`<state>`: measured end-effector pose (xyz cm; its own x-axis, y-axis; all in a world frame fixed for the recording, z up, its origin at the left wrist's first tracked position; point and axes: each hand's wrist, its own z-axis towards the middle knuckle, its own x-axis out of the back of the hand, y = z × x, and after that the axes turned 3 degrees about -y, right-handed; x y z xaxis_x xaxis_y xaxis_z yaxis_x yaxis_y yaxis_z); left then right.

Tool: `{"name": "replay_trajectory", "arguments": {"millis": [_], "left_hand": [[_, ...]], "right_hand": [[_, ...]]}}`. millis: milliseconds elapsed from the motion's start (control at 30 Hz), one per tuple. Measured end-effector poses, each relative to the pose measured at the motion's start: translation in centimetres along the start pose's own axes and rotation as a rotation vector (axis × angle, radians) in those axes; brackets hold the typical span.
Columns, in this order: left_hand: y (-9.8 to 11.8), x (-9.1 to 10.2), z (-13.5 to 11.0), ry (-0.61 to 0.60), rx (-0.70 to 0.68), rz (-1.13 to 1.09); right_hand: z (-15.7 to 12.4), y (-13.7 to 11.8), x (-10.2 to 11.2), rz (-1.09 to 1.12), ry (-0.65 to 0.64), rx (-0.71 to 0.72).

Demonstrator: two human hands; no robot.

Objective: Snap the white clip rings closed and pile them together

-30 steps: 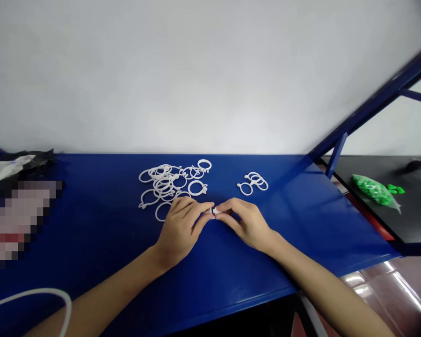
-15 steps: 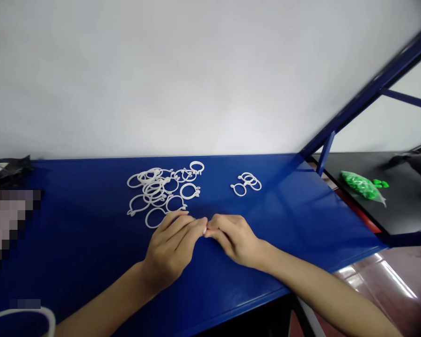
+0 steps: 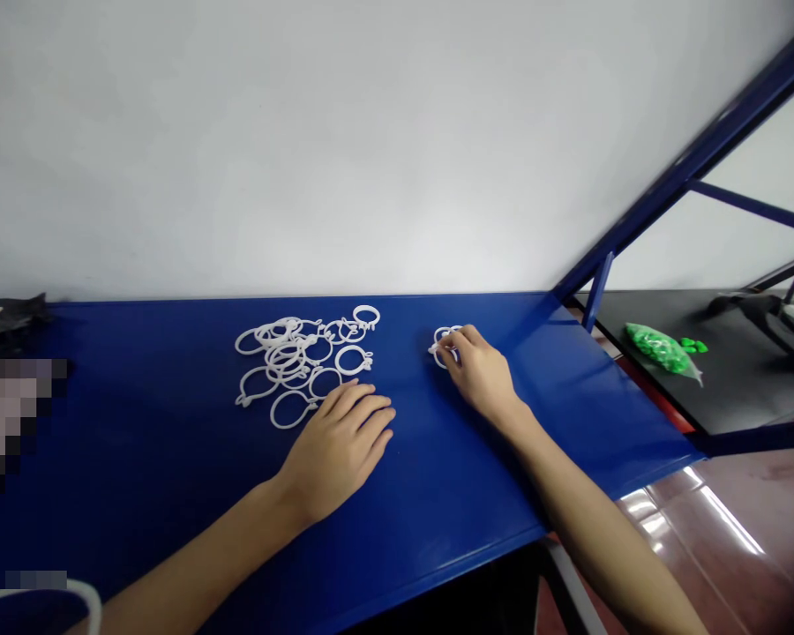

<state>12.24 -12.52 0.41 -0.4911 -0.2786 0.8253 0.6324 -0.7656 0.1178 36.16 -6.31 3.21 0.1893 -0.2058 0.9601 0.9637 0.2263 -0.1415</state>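
The left hand [image 3: 340, 450] is at the middle of the frame, a little below center, palm down with its fingers stretched out and slightly apart; its grip is loose and unclosed, with no ring visible in it. Just beyond its fingertips, left of center, lies the larger pile of white rings [image 3: 310, 339] — thin hoops with small eyelet-like ends, many overlapping; the pile's nearest hoop sits just beside the left hand.

The right hand [image 3: 483, 370] is right of center, bent down over a smaller group of white rings [image 3: 436, 336]; its thumb and fingertips come close together there, partly covering the hoops, and whether they pinch one or merely touch it cannot be told. The two groups lie well apart on the blue table [image 3: 403, 520], which meets a pale wall [image 3: 304, 150] along its far edge.

A slanting blue beam [image 3: 675, 185] crosses the upper right; below it, at the right of the frame, a black tabletop [image 3: 721, 388] bears a clear bag of green pieces [image 3: 658, 348], with a few loose green pieces [image 3: 693, 345] beside it; shiny reddish floor tiles [image 3: 754, 529] fill the lower right. At the left edge is a crumpled black bag [image 3: 13, 326] — and, in the lower left corner, a white curved strip [image 3: 86, 589].
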Motion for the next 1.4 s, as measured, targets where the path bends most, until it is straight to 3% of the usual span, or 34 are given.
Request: {"name": "replay_trajectory", "arguments": {"millis": [200,400,567,733,833,1000,1167,1267,1400], "left_hand": [[-0.1,-0.5,-0.4,-0.092,-0.046,-0.023],[0.0,-0.4,-0.3,-0.105,-0.028,-0.041],[0.0,-0.4,-0.2,-0.108,-0.026,-0.044],[0.0,-0.4,-0.3,-0.110,-0.020,-0.042],[0.0,-0.3,-0.2,-0.128,-0.017,-0.039],[0.0,-0.4,-0.2,-0.126,-0.015,-0.058],[-0.1,-0.3,-0.2,-0.076,-0.019,-0.056],[-0.1,0.3,0.1,0.048,0.061,-0.027],[-0.4,0.9,0.3,0.236,0.201,0.046]], "right_hand": [[0.1,0.5,-0.3,-0.069,0.018,-0.092],[-0.2,-1.4,-0.3,0.023,0.091,0.069],[2.9,-4.3,-1.2,-0.025,-0.064,0.355],[7.2,-6.5,-2.3,-0.107,-0.130,0.296],[7.9,-6.4,-2.5,-0.070,-0.203,0.288],[6.0,-5.7,-2.2,0.035,-0.224,0.346],[3.1,-5.2,-1.8,0.229,-0.114,0.410],[1.3,-5.1,-1.3,0.370,-0.089,0.432],[-0.8,-5.2,-1.0,0.617,-0.174,0.521]]}}
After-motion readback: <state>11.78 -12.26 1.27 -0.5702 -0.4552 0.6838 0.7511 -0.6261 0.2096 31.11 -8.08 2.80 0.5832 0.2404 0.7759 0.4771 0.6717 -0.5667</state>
